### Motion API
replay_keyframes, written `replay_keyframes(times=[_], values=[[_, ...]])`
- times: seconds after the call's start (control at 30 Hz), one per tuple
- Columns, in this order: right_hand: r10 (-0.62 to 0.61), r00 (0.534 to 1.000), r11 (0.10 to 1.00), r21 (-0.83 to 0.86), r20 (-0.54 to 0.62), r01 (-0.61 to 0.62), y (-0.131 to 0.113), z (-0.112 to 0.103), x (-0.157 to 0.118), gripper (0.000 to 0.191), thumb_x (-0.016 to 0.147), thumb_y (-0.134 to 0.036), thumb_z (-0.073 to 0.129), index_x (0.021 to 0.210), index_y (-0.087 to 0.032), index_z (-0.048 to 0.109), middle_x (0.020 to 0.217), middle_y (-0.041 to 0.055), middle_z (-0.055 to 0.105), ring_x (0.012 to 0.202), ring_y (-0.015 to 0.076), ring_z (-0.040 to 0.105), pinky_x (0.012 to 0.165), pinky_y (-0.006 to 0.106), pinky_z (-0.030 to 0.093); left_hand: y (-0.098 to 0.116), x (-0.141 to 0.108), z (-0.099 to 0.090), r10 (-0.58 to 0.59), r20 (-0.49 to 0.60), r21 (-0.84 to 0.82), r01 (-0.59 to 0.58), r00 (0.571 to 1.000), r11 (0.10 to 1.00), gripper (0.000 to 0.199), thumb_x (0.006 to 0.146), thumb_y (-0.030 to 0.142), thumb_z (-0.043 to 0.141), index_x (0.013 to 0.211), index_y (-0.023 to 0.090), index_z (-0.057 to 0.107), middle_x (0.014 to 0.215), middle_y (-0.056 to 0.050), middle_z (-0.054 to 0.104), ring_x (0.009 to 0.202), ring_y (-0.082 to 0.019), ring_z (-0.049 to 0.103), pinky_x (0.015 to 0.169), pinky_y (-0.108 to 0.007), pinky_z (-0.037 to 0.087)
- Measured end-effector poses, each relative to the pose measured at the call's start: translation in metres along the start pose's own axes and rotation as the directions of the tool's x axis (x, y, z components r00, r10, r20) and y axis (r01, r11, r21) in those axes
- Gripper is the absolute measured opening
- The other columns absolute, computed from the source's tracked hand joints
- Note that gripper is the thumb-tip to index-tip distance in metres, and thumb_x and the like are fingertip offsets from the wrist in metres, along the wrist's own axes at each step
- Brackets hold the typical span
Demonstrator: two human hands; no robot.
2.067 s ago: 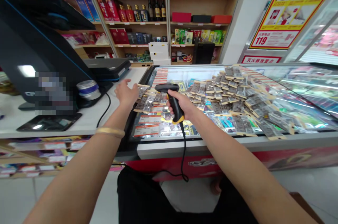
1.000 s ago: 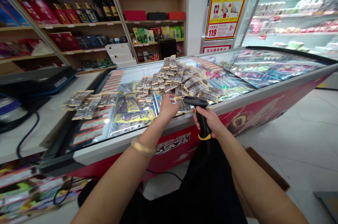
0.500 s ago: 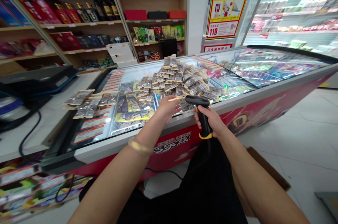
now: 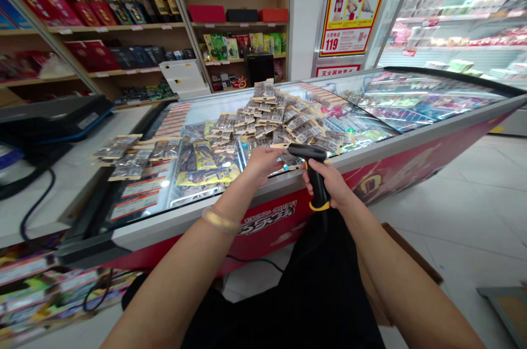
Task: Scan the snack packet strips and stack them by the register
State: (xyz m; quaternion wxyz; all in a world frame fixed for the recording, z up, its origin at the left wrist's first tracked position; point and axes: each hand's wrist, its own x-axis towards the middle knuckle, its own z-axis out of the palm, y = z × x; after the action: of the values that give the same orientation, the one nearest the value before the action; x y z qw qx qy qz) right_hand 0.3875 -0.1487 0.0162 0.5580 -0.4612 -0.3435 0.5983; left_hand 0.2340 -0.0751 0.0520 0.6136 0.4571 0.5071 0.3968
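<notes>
My right hand point(image 4: 331, 184) is wrapped round the grip of a black and yellow barcode scanner point(image 4: 318, 176), its head turned left toward my other hand. My left hand point(image 4: 263, 165), with a bangle on the wrist, pinches a small clear snack packet point(image 4: 290, 160) with beige edges; fingers and scanner partly cover it. Beyond both hands, a heap of similar packets point(image 4: 269, 113) lies on the glass lid of a chest freezer point(image 4: 181, 214). A smaller group of these packets point(image 4: 134, 159) rests at the freezer's left end.
A white counter point(image 4: 123, 118) with a black device point(image 4: 53, 118) adjoins the freezer at left. Shelves point(image 4: 127, 28) of boxes and bottles stand behind. A dark cable point(image 4: 257, 261) hangs below the freezer's front, and a cardboard box point(image 4: 411, 253) sits on the floor at right.
The view has shifted slightly, so the shelves sit higher in it. Both hands keep nearly the same pose, the left still at the packet and the right still round the scanner.
</notes>
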Motion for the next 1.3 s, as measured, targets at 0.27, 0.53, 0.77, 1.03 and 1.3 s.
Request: replay_keyframes(times=[0.27, 0.53, 0.77, 1.03, 1.3], values=[[-0.048, 0.997, 0.999, 0.02, 0.062, 0.047, 0.002, 0.0, -0.006, 0.04, 0.073, -0.053, 0.073, 0.086, -0.016, 0.063, 0.055, -0.0024, 0.058, 0.039, 0.0093, 0.049, 0.037, 0.021, 0.041, -0.002, -0.006, -0.03, 0.111, -0.088, 0.078, -0.104, 0.99, 0.992, 0.034, 0.06, 0.013, 0.083, 0.08, 0.019, 0.056, 0.069, 0.002, 0.058, 0.056, -0.008, 0.055, 0.053, -0.024, 0.05], [-0.021, 0.986, 0.999, -0.03, 0.165, 0.026, -0.007, 0.019, -0.015, 0.042, 0.071, -0.053, 0.075, 0.086, -0.016, 0.063, 0.056, -0.0027, 0.058, 0.039, 0.0089, 0.049, 0.036, 0.02, 0.04, 0.002, -0.003, -0.064, 0.505, -0.228, 0.28, -0.441, 0.833, 0.853, 0.025, 0.066, 0.014, 0.065, 0.089, 0.019, 0.056, 0.1, -0.002, 0.061, 0.065, -0.007, 0.053, 0.057, -0.02, 0.047], [0.011, 0.978, 0.998, -0.066, 0.208, 0.003, -0.007, 0.039, -0.011, 0.041, 0.069, -0.052, 0.076, 0.082, -0.016, 0.061, 0.056, -0.0021, 0.059, 0.038, 0.0093, 0.049, 0.035, 0.021, 0.041, 0.01, -0.003, -0.077, 0.527, -0.254, 0.236, -0.477, 0.811, 0.847, 0.027, 0.066, 0.018, 0.063, 0.091, 0.02, 0.053, 0.102, -0.001, 0.058, 0.063, -0.006, 0.051, 0.054, -0.019, 0.046], [0.034, 0.981, 0.997, -0.077, 0.193, -0.02, -0.004, 0.048, -0.005, 0.046, 0.065, -0.055, 0.079, 0.081, -0.016, 0.06, 0.056, -0.0024, 0.059, 0.039, 0.0089, 0.05, 0.036, 0.02, 0.041, 0.009, -0.002, -0.087, 0.554, -0.268, 0.245, -0.501, 0.788, 0.83, 0.024, 0.068, 0.016, 0.063, 0.09, 0.02, 0.054, 0.1, -0.001, 0.058, 0.067, -0.007, 0.054, 0.061, -0.021, 0.047], [0.039, 0.972, 0.996, -0.082, 0.233, -0.021, -0.013, 0.075, 0.005, 0.045, 0.066, -0.055, 0.079, 0.084, -0.017, 0.062, 0.056, -0.0026, 0.058, 0.04, 0.0089, 0.048, 0.036, 0.021, 0.041, 0.018, -0.006, -0.116, 0.554, -0.324, 0.259, -0.492, 0.767, 0.831, 0.026, 0.072, 0.016, 0.062, 0.098, 0.019, 0.058, 0.101, -0.002, 0.061, 0.064, -0.007, 0.053, 0.061, -0.021, 0.047]])
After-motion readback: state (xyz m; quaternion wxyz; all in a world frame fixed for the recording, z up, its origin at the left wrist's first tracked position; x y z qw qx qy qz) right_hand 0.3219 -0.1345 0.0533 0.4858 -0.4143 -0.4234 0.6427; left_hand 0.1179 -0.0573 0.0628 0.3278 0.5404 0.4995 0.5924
